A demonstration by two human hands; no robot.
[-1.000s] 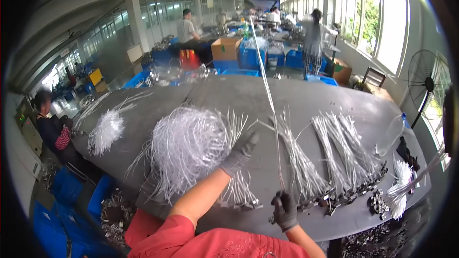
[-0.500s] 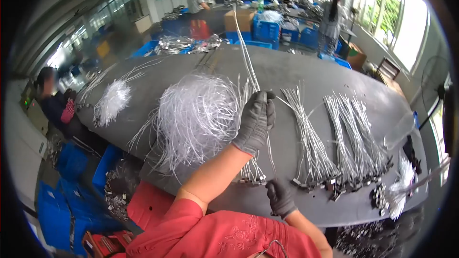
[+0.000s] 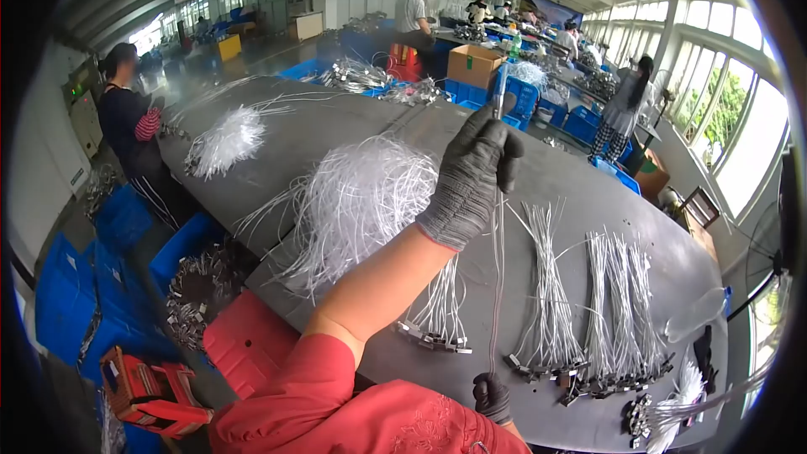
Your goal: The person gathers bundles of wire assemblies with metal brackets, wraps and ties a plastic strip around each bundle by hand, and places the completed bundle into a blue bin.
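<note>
My left hand (image 3: 471, 181), in a dark grey glove, is raised over the table, its fingers closed around thin wires. The wires (image 3: 498, 286) run down nearly straight to my right hand (image 3: 493, 397). That gloved hand is low at the near table edge, closed on their lower end. Left of my raised hand lies a big tangled heap of whitish strands (image 3: 361, 202). A small wire bundle (image 3: 445, 311) with dark metal end pieces shows beside my forearm. More such bundles (image 3: 551, 303) lie to the right, their end pieces toward me.
The grey table (image 3: 311, 122) carries another white strand bunch (image 3: 227, 143) at far left. Blue bins (image 3: 181, 252) and a red stool (image 3: 252, 345) stand at left. A co-worker (image 3: 130, 130) stands by the left edge. A cardboard box (image 3: 473, 65) sits behind the table.
The view has tilted up and shifted left. My left hand has moved up along the wires and my right hand lower, so the stretch between them is longer.
</note>
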